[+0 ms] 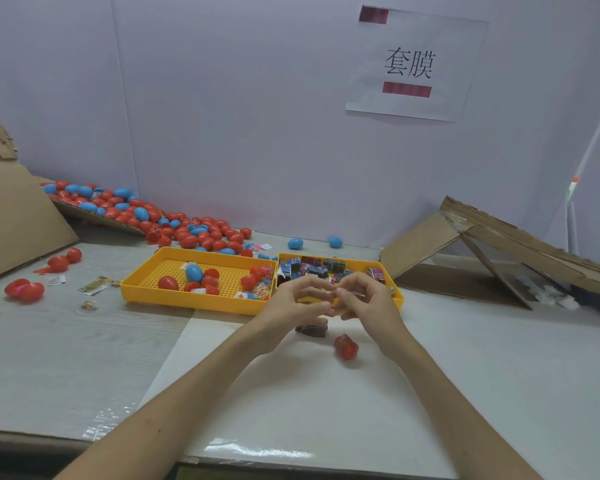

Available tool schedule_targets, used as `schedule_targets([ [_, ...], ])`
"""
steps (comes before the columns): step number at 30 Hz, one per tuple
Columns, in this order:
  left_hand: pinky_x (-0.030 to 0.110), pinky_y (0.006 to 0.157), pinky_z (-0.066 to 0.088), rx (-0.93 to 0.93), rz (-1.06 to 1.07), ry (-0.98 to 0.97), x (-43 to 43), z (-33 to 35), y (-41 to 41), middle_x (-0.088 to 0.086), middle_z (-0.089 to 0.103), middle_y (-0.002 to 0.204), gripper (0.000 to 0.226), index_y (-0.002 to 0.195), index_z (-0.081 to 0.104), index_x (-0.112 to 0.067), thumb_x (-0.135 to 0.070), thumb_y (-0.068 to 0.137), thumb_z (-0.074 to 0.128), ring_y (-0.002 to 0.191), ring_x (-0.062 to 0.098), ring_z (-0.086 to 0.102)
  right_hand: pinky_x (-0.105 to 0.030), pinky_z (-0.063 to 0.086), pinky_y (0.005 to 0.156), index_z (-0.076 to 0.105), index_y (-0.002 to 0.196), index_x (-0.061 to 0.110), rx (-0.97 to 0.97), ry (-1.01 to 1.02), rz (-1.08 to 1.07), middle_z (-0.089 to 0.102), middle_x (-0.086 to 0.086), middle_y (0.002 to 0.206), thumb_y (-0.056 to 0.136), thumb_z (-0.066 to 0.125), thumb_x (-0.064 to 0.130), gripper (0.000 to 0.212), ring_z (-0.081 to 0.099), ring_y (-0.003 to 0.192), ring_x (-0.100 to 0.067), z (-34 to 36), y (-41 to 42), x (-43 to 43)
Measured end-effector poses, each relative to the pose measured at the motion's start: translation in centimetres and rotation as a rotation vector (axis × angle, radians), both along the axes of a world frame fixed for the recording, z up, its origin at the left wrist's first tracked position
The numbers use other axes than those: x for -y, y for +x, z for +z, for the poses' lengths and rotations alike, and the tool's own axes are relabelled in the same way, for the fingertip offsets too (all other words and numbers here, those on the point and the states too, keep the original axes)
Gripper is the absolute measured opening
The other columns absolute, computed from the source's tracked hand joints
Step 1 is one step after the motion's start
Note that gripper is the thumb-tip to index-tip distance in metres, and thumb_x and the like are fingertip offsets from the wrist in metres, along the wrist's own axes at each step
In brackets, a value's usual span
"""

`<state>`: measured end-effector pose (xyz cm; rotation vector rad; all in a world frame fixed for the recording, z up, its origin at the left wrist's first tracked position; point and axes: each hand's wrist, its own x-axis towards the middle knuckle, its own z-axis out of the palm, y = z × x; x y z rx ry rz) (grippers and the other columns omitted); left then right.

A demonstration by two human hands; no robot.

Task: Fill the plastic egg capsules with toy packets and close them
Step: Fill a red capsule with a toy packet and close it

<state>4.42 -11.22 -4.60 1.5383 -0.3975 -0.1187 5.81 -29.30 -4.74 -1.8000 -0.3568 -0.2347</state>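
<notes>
Yellow trays [187, 301] ahead, red capsule [346, 347] below — near tabletop [291, 410] free

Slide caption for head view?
Left hand and right hand pinch a small item near yellow trays; red capsule lies nearby.

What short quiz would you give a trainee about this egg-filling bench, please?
1. True or false: the red capsule near the left hand and right hand lies inside a yellow tray.
2. Which tray holds red and blue eggs? A) the left yellow tray B) the right one C) neither
3. Fill in: the hands meet in front of the ___ yellow tray.
Key: 1 false, it lies on the table; 2 A; 3 the right tray.
</notes>
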Motion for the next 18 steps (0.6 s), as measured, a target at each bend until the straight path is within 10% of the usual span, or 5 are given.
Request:
schedule_targets([
  [7,0.012,0.093,0.034,0.615,0.054,0.754,0.3,-1.1,-0.9,-0.021,0.067,0.109,0.023,0.114,0.070,-0.036,-0.037,0.091,0.068,0.113,0.001,0.052,-0.023,0.051,0.057,0.064,0.089,0.006,0.045,0.120,-0.152,0.072,-0.010,0.078,0.095,0.062,0.002,0.008,0.061,0.058,-0.013,0.7,0.4,1.2],
  [18,0.038,0.104,0.039,0.452,-0.133,0.626,0.4,-0.1,-1.4,-0.009,0.067,0.116,0.034,0.109,0.076,-0.031,-0.027,0.082,0.055,0.117,0.011,0.049,-0.022,0.050,0.055,0.065,0.088,0.004,0.041,0.103,-0.152,0.069,-0.004,0.067,0.094,0.064,0.002,0.007,0.059,0.054,-0.012,0.6,0.4,1.1],
])
